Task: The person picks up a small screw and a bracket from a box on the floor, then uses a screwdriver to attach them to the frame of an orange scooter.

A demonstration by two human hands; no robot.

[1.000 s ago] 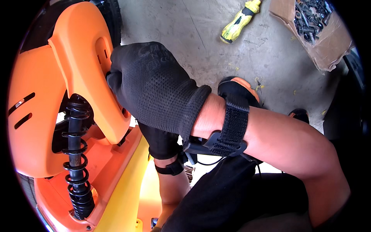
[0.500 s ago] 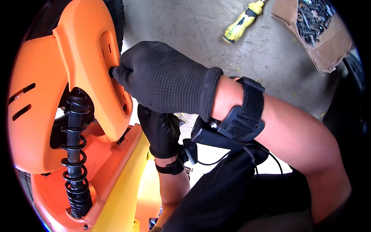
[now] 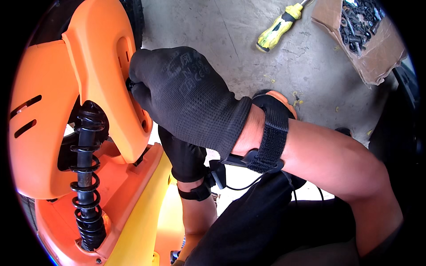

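My right hand [image 3: 182, 97], in a black knit glove, is closed at the recessed slot of an upright orange plastic part [image 3: 97, 66], its fingertips on a small black piece [image 3: 129, 84] that I cannot make out. My left hand [image 3: 179, 157], also gloved in black, is beneath the right, its fingers hidden. To the left of both hands, a black coil-over shock absorber [image 3: 87, 177] runs down into an orange body panel [image 3: 133, 186], which borders a yellow panel [image 3: 137, 226].
A yellow-handled screwdriver [image 3: 277, 29] lies on the concrete floor [image 3: 199, 26]. A cardboard box [image 3: 377, 62] of loose metal hardware sits at upper right. A dark tire edge shows at top left. My shoe [image 3: 277, 99] and dark-clothed leg [image 3: 239, 208] are below and right.
My right wrist moved up and right, then back down and left, the hand turning at the same slot. My left hand showed more half a second ago and is more covered now.
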